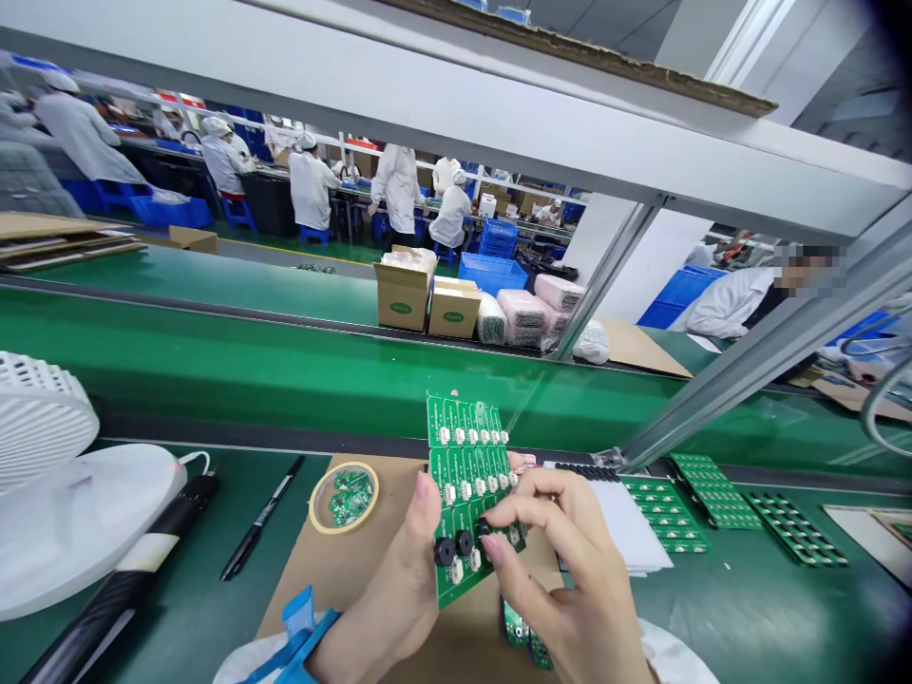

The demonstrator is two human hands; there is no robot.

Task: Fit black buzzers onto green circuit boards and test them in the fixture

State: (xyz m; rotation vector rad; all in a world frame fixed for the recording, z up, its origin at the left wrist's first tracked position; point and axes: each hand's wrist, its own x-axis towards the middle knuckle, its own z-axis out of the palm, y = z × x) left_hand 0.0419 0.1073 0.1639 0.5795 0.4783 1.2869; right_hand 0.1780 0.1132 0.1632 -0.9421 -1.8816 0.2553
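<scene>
Left hand held a green PCB panel tilted above the cardboard sheet: thumb on the panel's left edge, fingertips showing past its right edge. Right hand was in a narrow pinch, fingertips on a black round part at the panel's near end, beside two similar parts. White connectors ran in rows along the panel.

On the sheet: tape roll lying flat around small green boards. Two more small boards stood at its near edge, under the right hand. Left of the sheet: black marker, white desk fan. Right of it: white spiral notepad, three green PCB panels. Beyond it: green conveyor belt, cartons, co-workers in white gowns.
</scene>
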